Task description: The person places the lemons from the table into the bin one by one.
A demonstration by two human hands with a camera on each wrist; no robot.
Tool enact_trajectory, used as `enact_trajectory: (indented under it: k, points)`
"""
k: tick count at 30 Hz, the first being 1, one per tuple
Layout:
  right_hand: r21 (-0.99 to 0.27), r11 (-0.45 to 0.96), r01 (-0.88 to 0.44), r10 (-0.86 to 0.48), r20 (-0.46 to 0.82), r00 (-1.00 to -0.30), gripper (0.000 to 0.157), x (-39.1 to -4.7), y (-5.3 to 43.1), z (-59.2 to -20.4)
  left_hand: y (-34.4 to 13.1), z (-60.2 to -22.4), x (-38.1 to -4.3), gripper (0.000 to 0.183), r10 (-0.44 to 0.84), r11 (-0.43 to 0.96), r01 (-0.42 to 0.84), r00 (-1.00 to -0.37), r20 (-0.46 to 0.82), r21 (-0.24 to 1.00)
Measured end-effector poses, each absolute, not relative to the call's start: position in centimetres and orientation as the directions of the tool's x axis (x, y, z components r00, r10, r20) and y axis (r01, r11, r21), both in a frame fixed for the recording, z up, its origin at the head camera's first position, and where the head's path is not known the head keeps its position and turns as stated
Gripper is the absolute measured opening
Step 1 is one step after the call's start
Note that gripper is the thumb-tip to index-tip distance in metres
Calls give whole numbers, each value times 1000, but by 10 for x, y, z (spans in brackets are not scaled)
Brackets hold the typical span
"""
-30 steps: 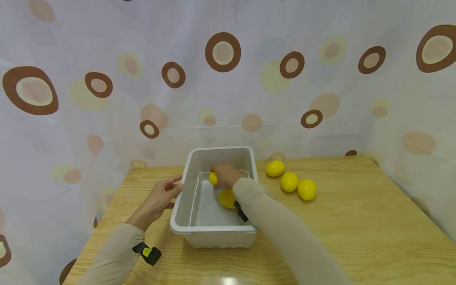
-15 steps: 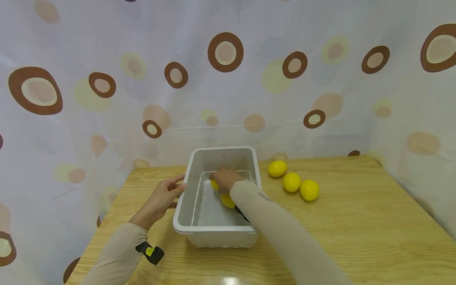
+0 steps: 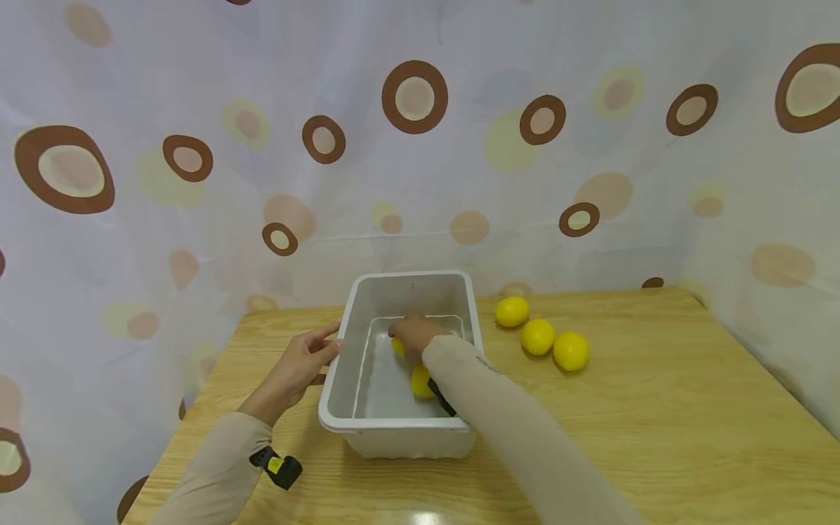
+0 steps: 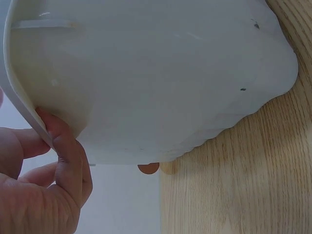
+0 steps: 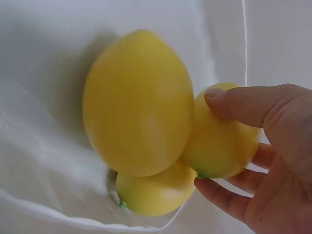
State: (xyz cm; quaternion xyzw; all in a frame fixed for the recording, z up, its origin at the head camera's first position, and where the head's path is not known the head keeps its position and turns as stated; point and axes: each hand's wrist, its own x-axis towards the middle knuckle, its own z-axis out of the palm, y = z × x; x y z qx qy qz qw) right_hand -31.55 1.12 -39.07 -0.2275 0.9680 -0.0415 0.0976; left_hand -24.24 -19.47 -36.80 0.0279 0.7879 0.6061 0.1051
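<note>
We have the held lemon [image 5: 220, 141] low inside the pale grey bin [image 3: 407, 442], our right hand [image 3: 415, 335] curled round it—thumb across its upper side, a fingertip by the green end. Whether it rests on the bin's floor we cannot tell. Our left hand [image 3: 300, 364] grips the bin's left rim, one finger bent beneath the lip.

We judge the lemon light and firm, probably moulded plastic: hard to bruise, but smooth enough to slip or roll. The fat middle looks the surest hold; the tapered ends offer less. The bin seems thin yet fairly stiff, best steadied by that thickened rim.

Beside the held fruit sit a large egg-shaped lemon [image 5: 139, 105] and a green-tipped lemon [image 5: 155, 191], both with a soft sheen. The bin's outer wall is smooth with small dark marks, wavy at its base. Three lemons [image 3: 537, 337] lie right of it on the wood-grained worktop [image 3: 669, 408].
</note>
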Motion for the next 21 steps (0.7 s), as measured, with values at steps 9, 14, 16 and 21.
enact_trajectory:
  k: [9, 14, 16, 21]
  points:
    - [-128, 900, -416, -434, -189, -881, 33, -316, 10, -391, -195, -368, -241, 52, 168, 265, -79, -978, -127, 961]
    - [-133, 905, -404, -424, -199, -884, 33, -312, 10, -386, -195, -368, -241, 52, 169, 265, -77, -978, -125, 961]
    - [-132, 904, -408, -427, -198, -882, 33, -311, 11, -385, -195, -367, -241, 52, 169, 264, -77, -978, -125, 962]
    - [-131, 901, -413, -432, -196, -880, 33, -310, 12, -385, -194, -368, -241, 51, 163, 266, -80, -979, -126, 961]
